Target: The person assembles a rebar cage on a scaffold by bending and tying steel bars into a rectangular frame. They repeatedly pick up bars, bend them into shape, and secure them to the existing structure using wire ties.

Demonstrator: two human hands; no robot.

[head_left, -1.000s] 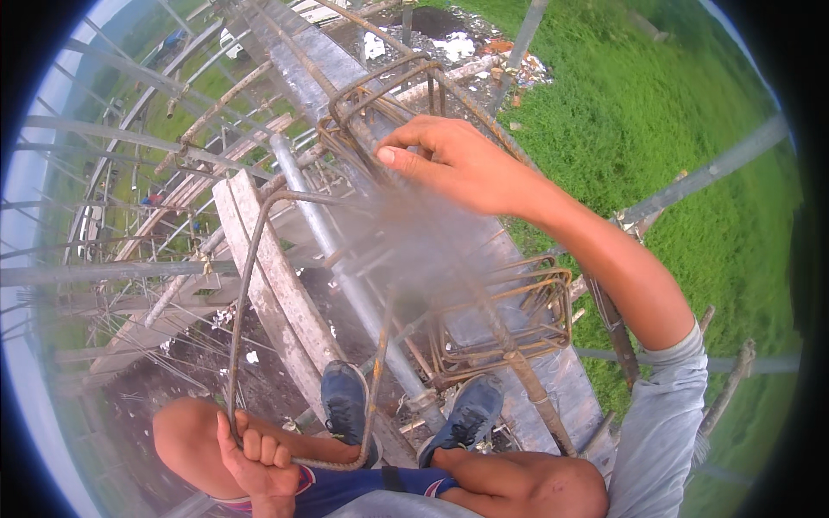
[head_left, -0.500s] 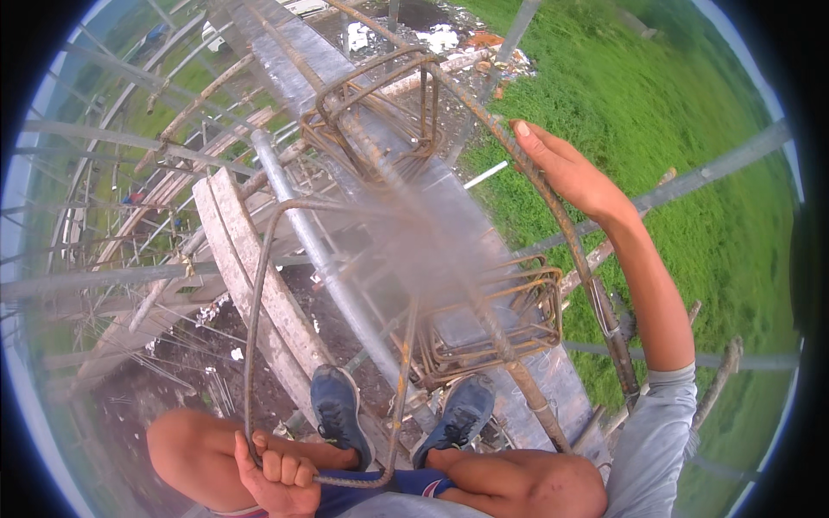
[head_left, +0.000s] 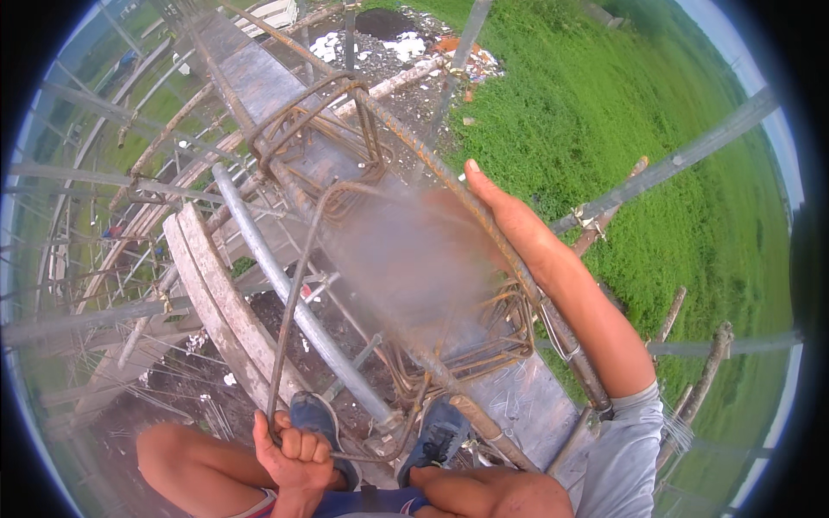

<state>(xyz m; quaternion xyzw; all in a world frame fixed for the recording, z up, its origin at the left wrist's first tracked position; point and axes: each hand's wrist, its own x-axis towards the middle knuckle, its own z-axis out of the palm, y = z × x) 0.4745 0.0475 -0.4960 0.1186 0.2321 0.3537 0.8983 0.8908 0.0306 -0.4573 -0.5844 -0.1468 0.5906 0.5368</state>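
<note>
My left hand [head_left: 298, 453], low in the view, is closed around one side of a rusty square rebar stirrup [head_left: 298, 285]. The stirrup tilts up and away from me, its upper part fading into a blurred patch. My right hand [head_left: 509, 220] is at a long sloping rebar [head_left: 414, 148], the thumb sticking up on its right side. The fingers pass behind the bar and are smeared, so their grip is unclear. Bundled stirrups [head_left: 371, 142] surround the bars farther off, and another bundle [head_left: 484, 369] lies nearer, by my shoes.
A flat grey plank [head_left: 527, 393] runs below the bars. Left of it are a steel pipe [head_left: 294, 302] and two curved pale boards [head_left: 207, 285]. Scaffold poles [head_left: 682, 160] cross on both sides, with grass [head_left: 622, 207] and ground far below.
My right hand has come down and inward from above the long rebar, its fingers now behind it. My left hand has risen slightly with the stirrup. The view has shifted.
</note>
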